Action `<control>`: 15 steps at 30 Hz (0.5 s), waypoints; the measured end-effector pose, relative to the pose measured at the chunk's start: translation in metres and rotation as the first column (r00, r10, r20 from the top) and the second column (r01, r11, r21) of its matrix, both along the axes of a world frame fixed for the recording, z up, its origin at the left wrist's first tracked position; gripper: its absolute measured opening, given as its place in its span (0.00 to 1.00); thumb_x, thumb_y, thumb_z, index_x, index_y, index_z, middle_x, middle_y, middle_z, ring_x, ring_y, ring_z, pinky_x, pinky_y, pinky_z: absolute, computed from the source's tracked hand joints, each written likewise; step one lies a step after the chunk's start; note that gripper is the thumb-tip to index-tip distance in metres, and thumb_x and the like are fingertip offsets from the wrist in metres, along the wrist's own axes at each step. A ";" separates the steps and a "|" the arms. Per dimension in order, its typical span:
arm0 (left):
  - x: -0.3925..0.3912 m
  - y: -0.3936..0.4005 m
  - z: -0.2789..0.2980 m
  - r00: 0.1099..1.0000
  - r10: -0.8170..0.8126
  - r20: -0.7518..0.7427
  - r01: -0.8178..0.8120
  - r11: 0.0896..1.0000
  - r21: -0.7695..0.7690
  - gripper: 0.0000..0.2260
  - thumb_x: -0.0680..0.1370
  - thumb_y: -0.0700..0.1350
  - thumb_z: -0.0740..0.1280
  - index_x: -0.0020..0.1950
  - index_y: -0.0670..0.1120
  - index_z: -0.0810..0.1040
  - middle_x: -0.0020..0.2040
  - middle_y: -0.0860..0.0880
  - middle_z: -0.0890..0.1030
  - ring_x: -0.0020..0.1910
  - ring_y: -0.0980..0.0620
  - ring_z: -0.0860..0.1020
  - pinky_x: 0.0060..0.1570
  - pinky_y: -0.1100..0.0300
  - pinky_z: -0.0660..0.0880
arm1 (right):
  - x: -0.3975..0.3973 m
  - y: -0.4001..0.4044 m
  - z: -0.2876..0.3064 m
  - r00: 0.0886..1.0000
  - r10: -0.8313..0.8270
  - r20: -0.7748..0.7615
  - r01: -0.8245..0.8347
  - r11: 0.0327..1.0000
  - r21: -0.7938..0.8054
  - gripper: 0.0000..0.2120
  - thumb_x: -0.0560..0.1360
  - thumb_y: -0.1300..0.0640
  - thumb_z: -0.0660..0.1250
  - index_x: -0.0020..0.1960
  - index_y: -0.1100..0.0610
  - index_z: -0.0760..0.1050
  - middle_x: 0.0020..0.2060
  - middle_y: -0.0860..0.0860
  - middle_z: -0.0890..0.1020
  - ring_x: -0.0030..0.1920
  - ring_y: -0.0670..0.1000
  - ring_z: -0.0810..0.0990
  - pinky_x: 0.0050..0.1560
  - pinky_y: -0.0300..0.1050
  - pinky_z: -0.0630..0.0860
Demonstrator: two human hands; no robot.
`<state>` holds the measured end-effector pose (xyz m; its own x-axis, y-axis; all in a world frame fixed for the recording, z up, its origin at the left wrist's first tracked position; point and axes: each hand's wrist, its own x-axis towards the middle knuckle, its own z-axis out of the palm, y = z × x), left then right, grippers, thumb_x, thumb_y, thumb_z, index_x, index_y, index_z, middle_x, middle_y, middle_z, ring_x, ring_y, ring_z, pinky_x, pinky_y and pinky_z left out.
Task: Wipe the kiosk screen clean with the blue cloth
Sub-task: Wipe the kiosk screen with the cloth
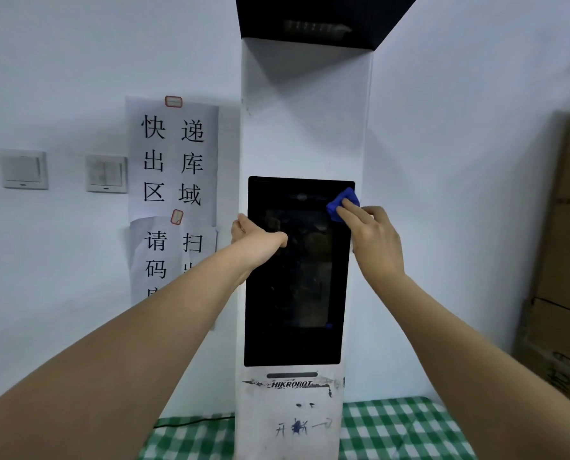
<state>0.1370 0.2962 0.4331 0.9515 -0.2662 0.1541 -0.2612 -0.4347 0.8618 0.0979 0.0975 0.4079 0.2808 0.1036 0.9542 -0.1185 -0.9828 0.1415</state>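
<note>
While left hand [253, 237] braces, cloth-pressing right hand [373, 237].

I am seeing the kiosk screen [296, 273] standing upright in its white column, a tall black glass panel, dark and showing faint reflections. The blue cloth [342, 202] is sitting bunched against the screen's upper right corner, overlapping its edge.
</note>
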 end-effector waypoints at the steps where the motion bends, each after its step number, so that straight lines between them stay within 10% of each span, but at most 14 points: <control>1: 0.000 0.000 0.000 1.000 -0.002 -0.002 0.002 1.000 -0.002 0.41 0.77 0.47 0.63 0.78 0.46 0.36 0.79 0.49 0.39 0.78 0.44 0.50 0.73 0.50 0.54 | -0.002 -0.002 0.004 1.000 -0.007 -0.008 0.007 1.000 -0.017 0.31 0.55 0.81 0.71 0.57 0.64 0.80 0.51 0.55 0.83 0.43 0.61 0.80 0.26 0.43 0.74; 15: 0.000 0.001 -0.002 1.000 -0.018 -0.005 0.017 1.000 -0.016 0.41 0.77 0.47 0.63 0.78 0.47 0.36 0.79 0.50 0.39 0.78 0.45 0.50 0.73 0.50 0.55 | -0.007 -0.006 0.005 0.998 -0.053 -0.036 0.053 0.998 -0.019 0.31 0.56 0.81 0.71 0.56 0.63 0.80 0.52 0.54 0.83 0.44 0.61 0.80 0.26 0.43 0.73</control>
<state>0.1374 0.2976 0.4310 0.9474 -0.2805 0.1539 -0.2646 -0.4166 0.8697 0.0913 0.0916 0.4131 0.3210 0.1049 0.9412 -0.1647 -0.9725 0.1645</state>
